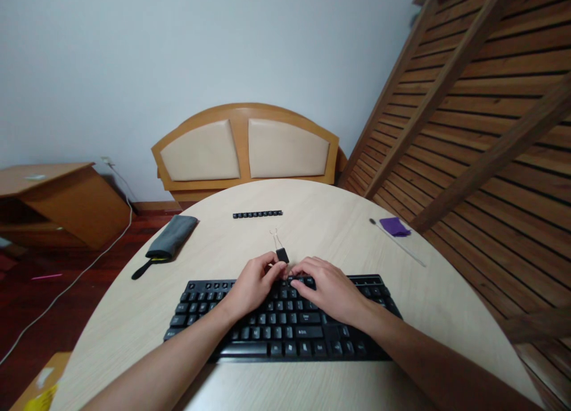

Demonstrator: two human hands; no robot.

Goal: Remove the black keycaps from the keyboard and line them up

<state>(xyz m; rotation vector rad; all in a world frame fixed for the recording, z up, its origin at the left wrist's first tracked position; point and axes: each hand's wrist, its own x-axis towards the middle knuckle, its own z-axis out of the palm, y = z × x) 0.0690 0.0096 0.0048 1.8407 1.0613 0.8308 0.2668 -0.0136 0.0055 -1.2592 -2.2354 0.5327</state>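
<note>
black rectangular plastic keyboard (285, 319) lies on the pale rounded table (332, 232); your left hand (261, 274) pinches a black wire-pronged block (282, 255), your right hand (330, 285) curls over the keyboard, grip undeterminable, so apply even, gentle force.

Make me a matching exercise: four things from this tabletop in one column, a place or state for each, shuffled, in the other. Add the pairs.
Things
1. Grey pouch
2. Purple cloth
3. Loose black keycaps
4. Wire tool

Places and states
A. Beside a thin stick with a dark tip
B. At the fingertips of the left hand
C. Near the left edge of the table, a dark strap at its near end
D. Lined up in a row beyond the hands

Right pairs: 1-C, 2-A, 3-D, 4-B
</note>
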